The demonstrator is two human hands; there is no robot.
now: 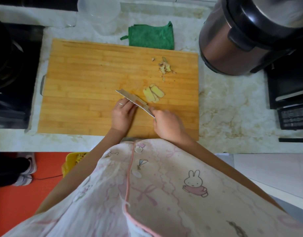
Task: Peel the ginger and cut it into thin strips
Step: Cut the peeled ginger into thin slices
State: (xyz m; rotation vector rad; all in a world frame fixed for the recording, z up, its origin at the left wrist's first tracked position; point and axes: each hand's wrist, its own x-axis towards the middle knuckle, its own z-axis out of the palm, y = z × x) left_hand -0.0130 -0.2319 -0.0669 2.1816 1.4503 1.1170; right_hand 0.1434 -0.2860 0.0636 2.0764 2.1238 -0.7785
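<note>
— What could go wrong here?

— The left hand (122,115) lays its fingers nearly straight against the side of the knife (133,101). If the blade turns or slips, a finger could get cut. The slices also lie in a loose pile. They could slide when the knife comes down, and then the strips would come out fat.

— Who holds the knife?

— The right hand (168,124) is curled round the handle. The left hand holds nothing.

— Where is the ginger?

— The ginger (153,93) lies in flat slices on the board (78,74), in the middle of the frame. It is just up and right of the blade, near both hands but touching neither. The peel (164,66) sits higher up.
</note>
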